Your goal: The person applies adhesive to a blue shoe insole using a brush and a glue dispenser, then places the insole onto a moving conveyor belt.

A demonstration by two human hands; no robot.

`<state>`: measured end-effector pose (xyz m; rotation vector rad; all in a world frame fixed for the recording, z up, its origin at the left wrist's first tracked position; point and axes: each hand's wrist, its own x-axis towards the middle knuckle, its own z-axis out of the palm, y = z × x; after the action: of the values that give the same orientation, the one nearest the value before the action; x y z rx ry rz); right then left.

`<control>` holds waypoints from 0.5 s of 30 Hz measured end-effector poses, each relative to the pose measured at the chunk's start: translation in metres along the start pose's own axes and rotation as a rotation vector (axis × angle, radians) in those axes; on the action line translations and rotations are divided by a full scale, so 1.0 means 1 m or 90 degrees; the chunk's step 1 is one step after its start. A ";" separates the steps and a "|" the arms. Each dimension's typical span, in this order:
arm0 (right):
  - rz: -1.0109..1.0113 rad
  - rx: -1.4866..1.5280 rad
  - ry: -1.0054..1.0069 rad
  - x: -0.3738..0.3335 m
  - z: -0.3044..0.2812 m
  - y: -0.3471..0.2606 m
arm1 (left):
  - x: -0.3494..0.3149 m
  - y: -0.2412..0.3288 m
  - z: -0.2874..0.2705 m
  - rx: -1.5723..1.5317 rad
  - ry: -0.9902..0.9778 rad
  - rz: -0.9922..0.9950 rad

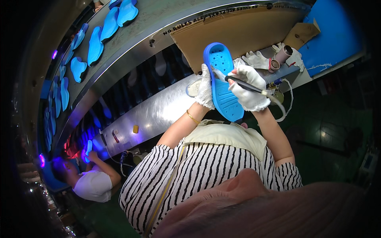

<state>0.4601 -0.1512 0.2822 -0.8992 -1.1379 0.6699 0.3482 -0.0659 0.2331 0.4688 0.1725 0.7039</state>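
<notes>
**Left hand steadies a blue clog-style shoe part while the right hand steers a hose-fed tool**

Both hands wear white knitted gloves. The left grasps the shoe part along its left edge, fingers running up the outside, a grip that probably leaves the inner face clear. That face has holes at the far end and grooves at the near end; the piece stands between the hands, in front of the chest.

The right hand grips the tool's black handle rather like a pen, presumably for fine control. Its pale tip lies over the shoe part's left inner side; whether it touches cannot be told. A pale hose loops off to the right of that hand, apparently out of the way.

Just below the hands is a cream apron, likely worn to protect the striped shirt. Beside the left hand, a silver metal bench extends leftward, bearing a yellow block. Beyond the right hand lie loose white gloves and a pinkish metal tumbler, seemingly kept within reach. A cardboard sheet stands past both hands, perhaps as a screen.

Farther off, up and left of the left hand, a grey conveyor carries more blue shoe pieces, spaced apart. Well to the left, a co-worker holds up another blue piece.
</notes>
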 end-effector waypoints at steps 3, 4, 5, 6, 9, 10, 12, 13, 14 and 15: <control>0.041 -0.062 0.059 0.004 -0.007 -0.009 | 0.000 0.009 0.003 0.013 0.007 -0.017; 0.026 -0.069 0.078 0.006 -0.006 -0.005 | 0.001 0.009 0.008 0.010 0.025 -0.011; -0.049 -0.130 0.029 0.007 -0.002 -0.004 | 0.000 0.011 0.013 0.005 0.043 -0.002; -0.125 -0.190 -0.020 0.007 0.001 -0.005 | 0.003 0.012 0.006 0.017 0.037 0.019; -0.074 -0.181 -0.089 -0.008 0.004 0.000 | 0.010 0.016 -0.011 0.008 0.022 0.056; -0.051 -0.139 -0.086 -0.010 0.004 0.003 | 0.010 0.019 -0.013 0.040 0.026 0.070; 0.012 -0.127 -0.005 -0.009 0.003 0.000 | 0.006 0.025 -0.003 -0.015 -0.020 0.047; -0.017 -0.149 0.006 -0.008 0.005 -0.002 | 0.007 0.027 -0.005 -0.003 -0.013 0.051; -0.070 -0.198 -0.041 -0.009 0.005 -0.003 | 0.008 0.028 -0.006 0.010 -0.007 0.059; -0.122 -0.248 -0.088 -0.009 0.005 -0.004 | 0.010 0.030 -0.008 0.023 0.000 0.067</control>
<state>0.4528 -0.1598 0.2822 -1.0643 -1.4889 0.3608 0.3352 -0.0366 0.2399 0.5156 0.1615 0.8042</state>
